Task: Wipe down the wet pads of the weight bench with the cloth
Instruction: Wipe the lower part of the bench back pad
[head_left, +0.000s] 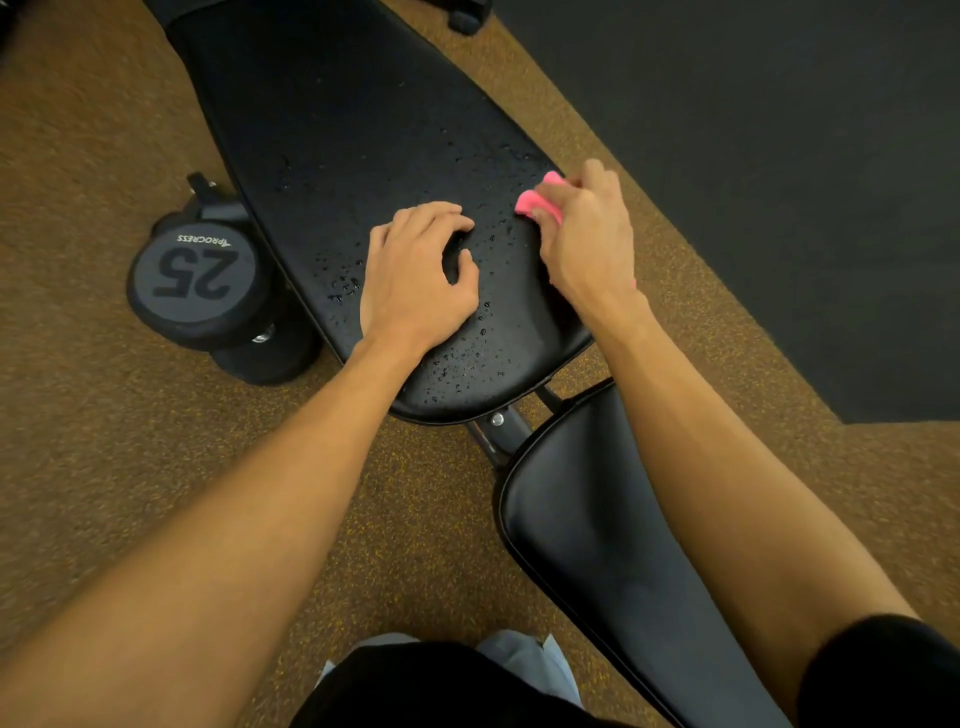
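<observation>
Nearest, the black seat pad (597, 545) is sitting beneath the right forearm. Just beyond it, the left hand (421, 270) is resting on the wet back pad (337, 130), fingers loosely bent and holding nothing, while the right hand (587, 228) is gripping the pink cloth (537, 200) against that pad's right edge. Water droplets (467, 358) are beading around both hands. Left of the bench, a dumbbell (192, 270) marked 25 is lying on the floor.
</observation>
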